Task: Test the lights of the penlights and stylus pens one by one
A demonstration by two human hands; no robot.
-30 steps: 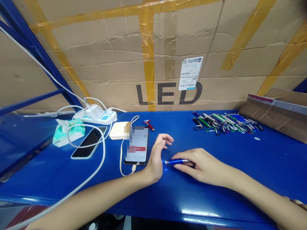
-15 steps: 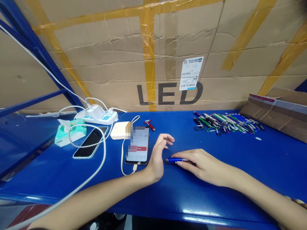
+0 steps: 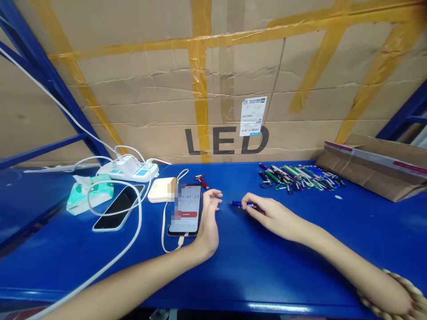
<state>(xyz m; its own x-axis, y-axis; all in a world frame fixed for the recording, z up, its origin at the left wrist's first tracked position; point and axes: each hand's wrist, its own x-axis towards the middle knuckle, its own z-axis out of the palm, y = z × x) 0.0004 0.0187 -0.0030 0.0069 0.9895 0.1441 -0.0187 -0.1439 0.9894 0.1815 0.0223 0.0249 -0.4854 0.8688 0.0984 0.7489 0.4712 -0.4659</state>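
Note:
My right hand [image 3: 267,213] has its thumb and fingers closed round a small blue flashlight [image 3: 236,204], whose end points left just above the blue table [image 3: 233,275]. My left hand [image 3: 210,222] rests on its edge beside a phone [image 3: 187,218], fingers curled a little and apart, with nothing in them. Behind the phone lies a red flashlight [image 3: 203,182] with a carabiner clip. Farther right, several flashlights [image 3: 296,177] in blue, green, black and other colours lie in a row with their clips towards me.
A cream power bank [image 3: 160,190], a second phone [image 3: 118,209], a tissue pack [image 3: 90,193] and a power strip [image 3: 143,172] with looping white cables sit on the left. A paper bag [image 3: 373,169] lies at the right. A big cardboard box [image 3: 150,98] stands behind.
The view has shifted, so the box shows lower. My right hand has moved the blue flashlight away from me, farther from my left wrist. My left hand stays beside the phone.

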